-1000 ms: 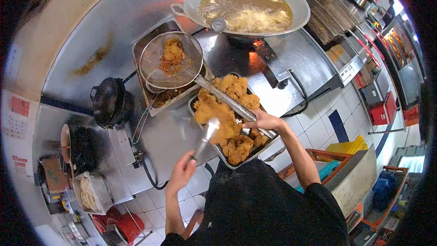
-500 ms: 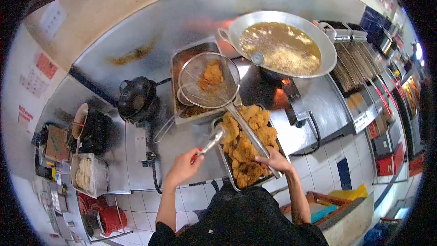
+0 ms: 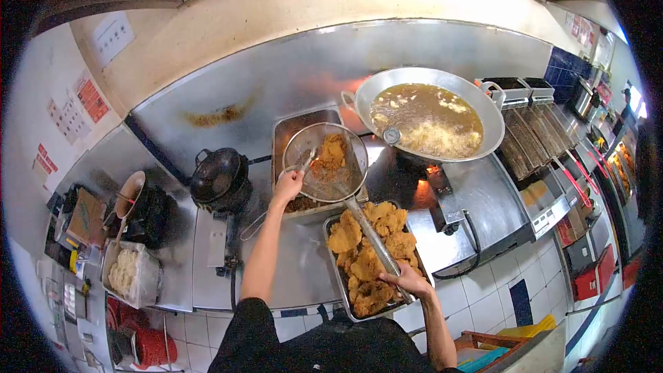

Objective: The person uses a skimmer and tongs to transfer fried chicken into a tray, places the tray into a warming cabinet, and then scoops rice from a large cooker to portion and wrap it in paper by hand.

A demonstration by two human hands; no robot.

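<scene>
My right hand (image 3: 409,282) grips the long metal handle of a round mesh strainer (image 3: 312,139), low over a metal tray (image 3: 335,271) piled with fried chicken (image 3: 353,262). The strainer's basket lies over a rectangular metal pan (image 3: 289,124) and holds a golden fried piece (image 3: 334,148) among loose crumbs. My left hand (image 3: 290,184) is closed around metal tongs (image 3: 308,160) at the basket's left side, their tips pointing in over the mesh. The strainer handle crosses above the chicken in the tray.
A large wok (image 3: 494,139) of bubbling oil, with a dial thermometer (image 3: 391,136) at its rim, stands over a flame at the right. Left are a black pot (image 3: 219,178) and a plastic tub (image 3: 148,280) of pale food. Metal fry baskets (image 3: 528,145) sit beyond the wok.
My left hand has moved up and forward with the tongs, from beside the chicken tray to the strainer basket. My right hand keeps hold of the strainer handle. The view has tilted upward.
</scene>
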